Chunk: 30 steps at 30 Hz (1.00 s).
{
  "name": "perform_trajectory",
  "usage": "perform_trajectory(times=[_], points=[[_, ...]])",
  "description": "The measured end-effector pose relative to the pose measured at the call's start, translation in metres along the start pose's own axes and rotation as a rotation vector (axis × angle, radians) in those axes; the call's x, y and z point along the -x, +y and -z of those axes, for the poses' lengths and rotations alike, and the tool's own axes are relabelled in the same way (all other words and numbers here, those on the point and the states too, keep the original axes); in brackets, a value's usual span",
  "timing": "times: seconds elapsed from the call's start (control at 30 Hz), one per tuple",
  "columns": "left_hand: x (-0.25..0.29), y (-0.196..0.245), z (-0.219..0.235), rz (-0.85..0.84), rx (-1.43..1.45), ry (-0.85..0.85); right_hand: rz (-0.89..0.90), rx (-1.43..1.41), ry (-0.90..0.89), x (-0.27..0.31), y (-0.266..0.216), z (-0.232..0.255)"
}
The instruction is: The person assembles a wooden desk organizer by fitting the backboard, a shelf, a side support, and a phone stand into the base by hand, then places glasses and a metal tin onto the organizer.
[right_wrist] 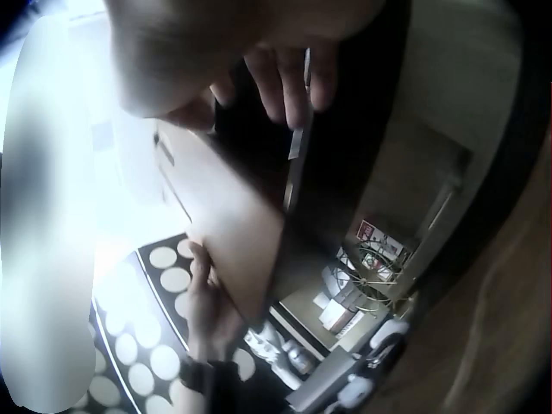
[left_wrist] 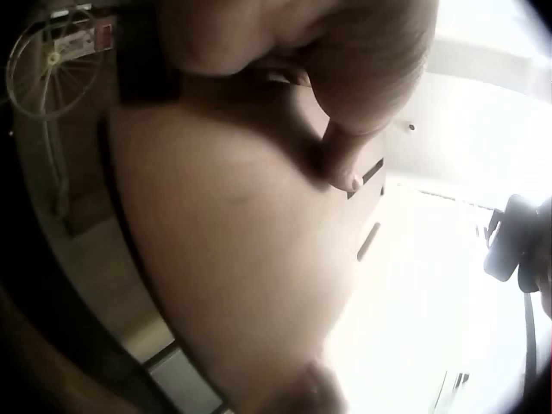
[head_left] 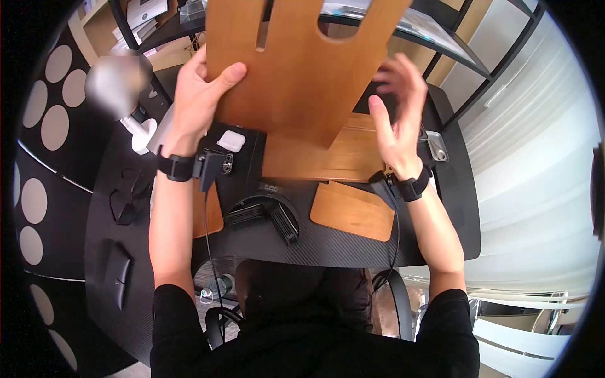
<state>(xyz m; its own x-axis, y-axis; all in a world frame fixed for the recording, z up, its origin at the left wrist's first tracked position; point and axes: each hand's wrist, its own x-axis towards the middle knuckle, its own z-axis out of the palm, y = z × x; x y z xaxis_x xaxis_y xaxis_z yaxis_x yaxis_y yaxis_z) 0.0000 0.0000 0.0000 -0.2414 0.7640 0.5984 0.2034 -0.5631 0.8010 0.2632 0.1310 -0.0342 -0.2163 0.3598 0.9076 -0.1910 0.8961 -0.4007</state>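
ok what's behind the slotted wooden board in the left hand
Past the slotted board in the left hand, part of another wooden panel shows on the desk, with parts of a black-framed shelf beyond. What the board covers can't be seen.

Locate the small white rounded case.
Head view: the small white rounded case is left of centre, beside the left hand, below the large brown wooden board.

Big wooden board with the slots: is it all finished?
Doesn't look it. The slotted board is up off the desk, gripped by the left hand; the open right hand is near it. I see no pieces joined. A flat board and a small board lie on the desk, probably left to do.
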Motion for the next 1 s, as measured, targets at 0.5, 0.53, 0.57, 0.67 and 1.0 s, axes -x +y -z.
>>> perform_trajectory(times=[0.5,0.53,0.57,0.67,1.0], points=[[0.007,0.035,-0.006,0.296,-0.005,-0.375,0.352,0.803,-0.406,0.004,0.004,0.006],[0.008,0.038,-0.004,0.298,-0.005,-0.378,0.384,0.752,-0.372,0.004,0.007,0.007],[0.009,0.041,-0.001,0.285,0.039,-0.403,0.381,0.753,-0.372,0.005,0.007,0.009],[0.011,0.048,-0.007,0.201,-0.016,-0.481,0.355,0.637,-0.304,0.005,0.011,0.011],[0.004,0.046,0.003,0.341,0.652,-0.479,-0.307,0.282,-0.63,0.021,0.021,0.009]])
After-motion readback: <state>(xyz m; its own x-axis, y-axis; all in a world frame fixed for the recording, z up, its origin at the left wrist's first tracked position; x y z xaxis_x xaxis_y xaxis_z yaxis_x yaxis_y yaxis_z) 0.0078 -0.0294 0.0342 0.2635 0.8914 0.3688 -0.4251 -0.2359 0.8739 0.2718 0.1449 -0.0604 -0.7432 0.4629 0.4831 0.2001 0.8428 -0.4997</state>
